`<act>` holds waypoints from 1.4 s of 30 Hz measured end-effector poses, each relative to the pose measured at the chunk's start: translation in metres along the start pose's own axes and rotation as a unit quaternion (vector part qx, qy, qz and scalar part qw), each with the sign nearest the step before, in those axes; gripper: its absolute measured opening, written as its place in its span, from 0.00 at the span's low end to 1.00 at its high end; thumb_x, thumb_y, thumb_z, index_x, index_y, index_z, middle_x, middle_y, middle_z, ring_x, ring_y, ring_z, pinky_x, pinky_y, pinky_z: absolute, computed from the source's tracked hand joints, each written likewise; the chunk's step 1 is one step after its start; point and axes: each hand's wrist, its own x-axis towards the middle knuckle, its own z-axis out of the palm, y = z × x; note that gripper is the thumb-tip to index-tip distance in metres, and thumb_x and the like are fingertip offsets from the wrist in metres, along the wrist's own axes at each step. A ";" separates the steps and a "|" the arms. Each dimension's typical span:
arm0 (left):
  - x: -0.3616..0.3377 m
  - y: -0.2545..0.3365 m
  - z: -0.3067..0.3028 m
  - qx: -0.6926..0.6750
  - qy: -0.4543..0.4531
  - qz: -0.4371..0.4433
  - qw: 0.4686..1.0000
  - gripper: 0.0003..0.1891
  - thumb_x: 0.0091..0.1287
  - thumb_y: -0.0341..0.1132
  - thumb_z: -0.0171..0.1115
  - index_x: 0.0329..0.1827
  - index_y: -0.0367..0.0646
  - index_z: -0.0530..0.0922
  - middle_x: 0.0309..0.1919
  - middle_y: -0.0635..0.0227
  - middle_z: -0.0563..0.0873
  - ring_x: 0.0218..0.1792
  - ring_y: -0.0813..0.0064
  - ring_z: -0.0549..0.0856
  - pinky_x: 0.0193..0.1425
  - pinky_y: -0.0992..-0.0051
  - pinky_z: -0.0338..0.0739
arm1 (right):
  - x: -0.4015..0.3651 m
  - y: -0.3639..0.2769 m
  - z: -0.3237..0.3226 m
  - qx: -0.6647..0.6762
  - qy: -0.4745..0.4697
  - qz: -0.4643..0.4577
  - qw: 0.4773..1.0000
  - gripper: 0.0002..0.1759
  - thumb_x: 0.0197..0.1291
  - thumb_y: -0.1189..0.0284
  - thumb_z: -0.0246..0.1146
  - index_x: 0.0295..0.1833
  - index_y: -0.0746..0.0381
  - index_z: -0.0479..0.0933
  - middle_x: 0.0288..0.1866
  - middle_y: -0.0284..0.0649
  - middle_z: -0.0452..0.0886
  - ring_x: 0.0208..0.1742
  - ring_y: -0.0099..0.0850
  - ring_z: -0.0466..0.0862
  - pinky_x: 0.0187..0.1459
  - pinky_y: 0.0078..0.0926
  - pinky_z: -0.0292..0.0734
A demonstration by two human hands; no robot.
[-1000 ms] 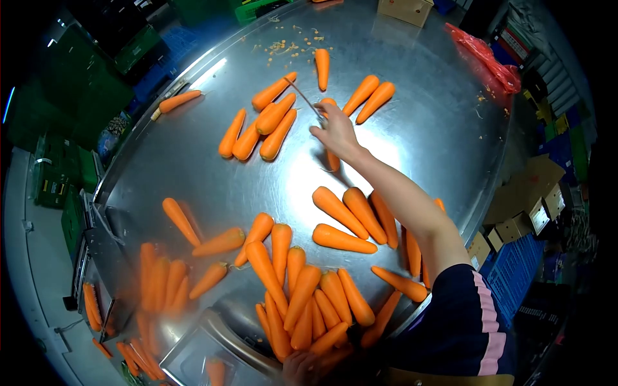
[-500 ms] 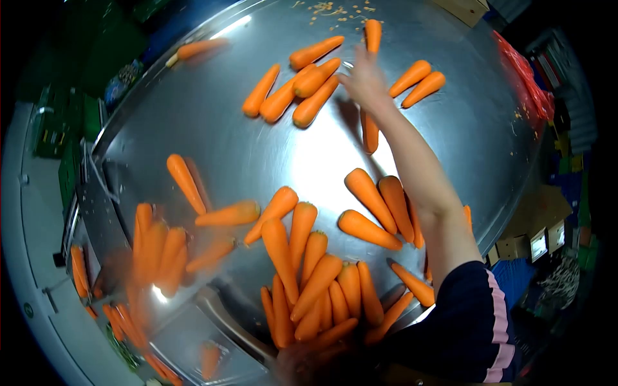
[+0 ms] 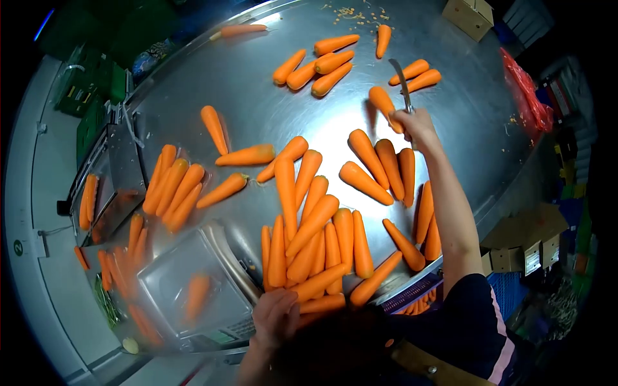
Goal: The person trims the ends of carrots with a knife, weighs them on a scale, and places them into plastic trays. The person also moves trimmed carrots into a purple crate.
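My right hand (image 3: 417,127) is closed around the handle of a knife (image 3: 403,83) with a slim curved blade, pointing away from me. Right at its fingers lies a carrot (image 3: 381,101), its near end overlapped by the fingertips. Down at the front, my left hand (image 3: 275,313) has its fingers bent around the thick end of a carrot (image 3: 322,283) on top of the large carrot pile (image 3: 313,225). Between the hands, several loose carrots (image 3: 370,157) lie on the steel table (image 3: 257,128).
A scale with a clear-covered platform (image 3: 187,289) stands front left, beside bagged carrots (image 3: 174,190). More carrots (image 3: 331,64) lie farther back near peel scraps (image 3: 354,14). Red plastic (image 3: 526,93) hangs at the right edge; cardboard boxes (image 3: 524,238) stand beyond it.
My right hand has drawn back toward me from the far carrots, and the knife now shows plainly in it. My left hand has come into clear view at the pile. The view has shifted.
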 end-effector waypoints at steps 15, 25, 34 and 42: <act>0.001 0.048 0.020 -0.087 -0.156 -0.062 0.982 0.24 0.55 0.33 0.73 0.54 0.35 0.78 0.44 0.53 0.86 0.45 0.58 0.87 0.53 0.66 0.79 | -0.328 0.026 0.001 0.134 -0.157 -0.045 0.977 0.15 0.67 0.63 0.64 0.44 0.66 0.84 0.26 0.32 0.81 0.21 0.19 0.75 0.24 0.16 0.69; -0.032 0.086 0.023 -0.234 -0.276 -0.054 0.931 0.23 0.55 0.29 0.69 0.55 0.36 0.79 0.38 0.55 0.88 0.40 0.66 0.89 0.46 0.71 0.81 | -0.464 0.059 -0.014 -0.217 0.186 -0.349 0.892 0.09 0.54 0.69 0.70 0.30 0.58 0.77 0.22 0.37 0.74 0.23 0.38 0.79 0.24 0.34 0.72; -0.047 0.116 0.026 -0.212 -0.350 0.087 0.908 0.23 0.53 0.31 0.69 0.54 0.37 0.79 0.35 0.54 0.86 0.35 0.57 0.87 0.43 0.68 0.81 | -0.542 0.083 -0.019 -0.213 0.268 -0.266 0.901 0.08 0.55 0.71 0.69 0.29 0.58 0.76 0.22 0.38 0.74 0.22 0.38 0.78 0.23 0.34 0.72; -0.065 0.127 0.030 -0.229 -0.395 0.156 0.876 0.16 0.53 0.32 0.70 0.46 0.38 0.82 0.32 0.58 0.86 0.32 0.61 0.87 0.40 0.68 0.81 | -0.572 0.178 -0.013 0.207 0.279 0.085 0.934 0.11 0.61 0.69 0.66 0.27 0.59 0.75 0.19 0.32 0.72 0.13 0.25 0.68 0.16 0.26 0.61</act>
